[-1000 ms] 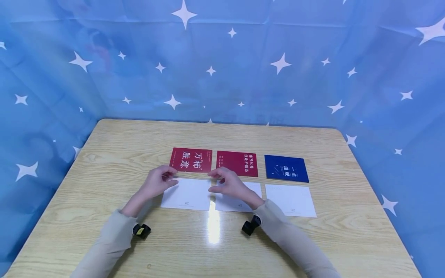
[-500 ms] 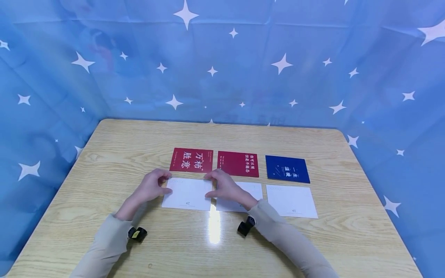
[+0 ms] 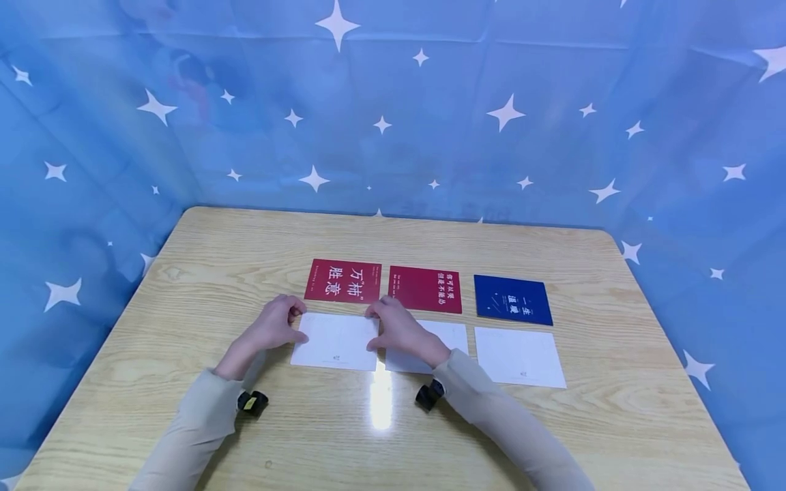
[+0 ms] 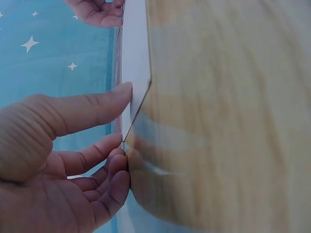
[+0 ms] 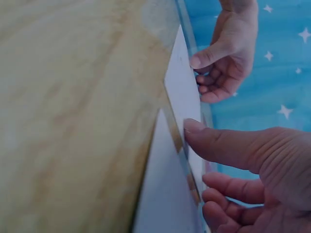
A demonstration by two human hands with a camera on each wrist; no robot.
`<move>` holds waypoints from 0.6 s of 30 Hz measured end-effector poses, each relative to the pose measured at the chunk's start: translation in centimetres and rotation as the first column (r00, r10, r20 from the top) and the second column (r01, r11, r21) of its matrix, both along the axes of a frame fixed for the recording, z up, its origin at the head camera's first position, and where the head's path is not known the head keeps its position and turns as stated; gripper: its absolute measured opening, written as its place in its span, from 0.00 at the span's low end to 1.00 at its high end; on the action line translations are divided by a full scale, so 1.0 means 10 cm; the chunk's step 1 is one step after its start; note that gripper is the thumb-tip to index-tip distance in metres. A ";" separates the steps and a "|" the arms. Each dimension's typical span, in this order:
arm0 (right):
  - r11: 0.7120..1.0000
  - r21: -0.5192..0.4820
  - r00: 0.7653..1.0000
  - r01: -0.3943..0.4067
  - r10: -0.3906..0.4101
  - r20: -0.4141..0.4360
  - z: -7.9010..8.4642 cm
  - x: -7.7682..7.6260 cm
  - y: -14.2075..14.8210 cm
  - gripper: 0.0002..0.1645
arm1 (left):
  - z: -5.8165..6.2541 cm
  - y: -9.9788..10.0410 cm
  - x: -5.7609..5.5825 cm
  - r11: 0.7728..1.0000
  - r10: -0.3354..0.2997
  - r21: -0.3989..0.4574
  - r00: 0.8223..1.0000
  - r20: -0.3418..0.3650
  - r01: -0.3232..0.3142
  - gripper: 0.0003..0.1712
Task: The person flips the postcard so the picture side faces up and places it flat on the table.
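The white card (image 3: 338, 341) at the left end of the near row lies on the bench (image 3: 215, 273). The left hand (image 3: 273, 326) and right hand (image 3: 402, 329) touch its two sides, thumbs and first fingers spread apart, maybe to keep it straight. Behind it is a red card (image 3: 342, 281), words up, perhaps for reading. One second ago, the left thumb was closer to its first finger.

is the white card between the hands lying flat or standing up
Lying flat: the head view shows the white card broad face up, and both wrist views show it low along the wooden table.
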State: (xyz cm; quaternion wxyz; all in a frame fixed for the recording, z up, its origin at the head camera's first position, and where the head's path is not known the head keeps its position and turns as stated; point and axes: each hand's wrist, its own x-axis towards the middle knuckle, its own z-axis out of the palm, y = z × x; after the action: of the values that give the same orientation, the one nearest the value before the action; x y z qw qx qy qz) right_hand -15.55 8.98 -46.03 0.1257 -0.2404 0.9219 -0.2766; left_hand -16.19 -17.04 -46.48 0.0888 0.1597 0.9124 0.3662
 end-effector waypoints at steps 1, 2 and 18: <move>1.000 0.010 1.000 0.002 -0.002 0.007 0.01 -0.01 -0.01 0.30 | 0.00 0.00 0.00 1.000 0.000 0.002 1.000 0.003 0.000 0.25; 1.000 0.022 1.000 0.006 -0.006 0.015 0.02 -0.02 -0.02 0.30 | 0.00 0.01 -0.01 1.000 -0.002 0.001 1.000 0.006 0.002 0.25; 0.992 -0.103 0.989 0.077 -0.063 0.137 0.04 -0.01 -0.05 0.23 | 0.00 -0.01 0.07 0.996 0.008 0.087 0.999 0.037 -0.011 0.25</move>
State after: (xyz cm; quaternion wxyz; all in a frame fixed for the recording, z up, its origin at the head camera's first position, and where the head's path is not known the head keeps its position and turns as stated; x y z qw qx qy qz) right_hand -15.61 8.49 -45.66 0.1642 -0.1952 0.9029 -0.3459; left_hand -15.47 -17.16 -46.47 0.0968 0.1523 0.8945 0.4091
